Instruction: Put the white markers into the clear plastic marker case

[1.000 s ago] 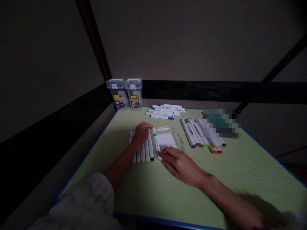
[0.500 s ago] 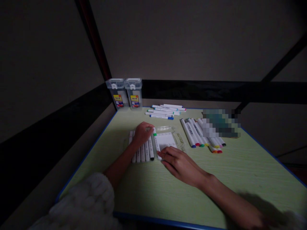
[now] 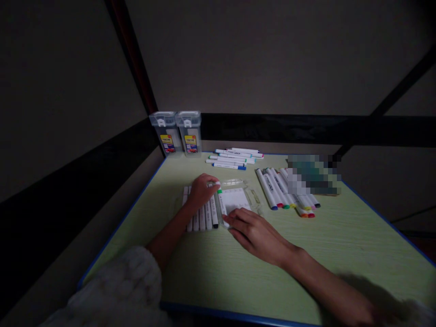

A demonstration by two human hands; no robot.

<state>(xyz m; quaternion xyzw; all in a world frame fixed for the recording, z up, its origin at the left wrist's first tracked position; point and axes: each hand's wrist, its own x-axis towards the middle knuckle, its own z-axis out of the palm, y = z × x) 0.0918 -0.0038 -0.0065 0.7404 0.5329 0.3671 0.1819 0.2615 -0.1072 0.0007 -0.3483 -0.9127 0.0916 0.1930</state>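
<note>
A white marker with a green band [image 3: 221, 202] lies lengthwise along the inner side of an open clear plastic case [image 3: 254, 195]. The fingers of my left hand [image 3: 203, 192] are closed at its far end, by the green band. My right hand [image 3: 250, 230] has its fingertips on the near end, thumb tucked below. Left of this marker, several white markers [image 3: 202, 219] lie side by side in a row, partly covered by my left hand. A white card [image 3: 235, 198] shows inside the case, right of the held marker.
Two lidded clear boxes [image 3: 191, 138] with yellow labels stand at the back left corner. Loose white markers [image 3: 230, 159] lie at the back, and thicker ones with coloured ends [image 3: 279, 188] lie to the right. Beside them is a blurred-out greenish object [image 3: 315, 175]. The table has a blue edge [image 3: 235, 313].
Almost nothing differs. Both hands keep their places at the two ends of the green-banded marker; the whole view has shifted very slightly.
</note>
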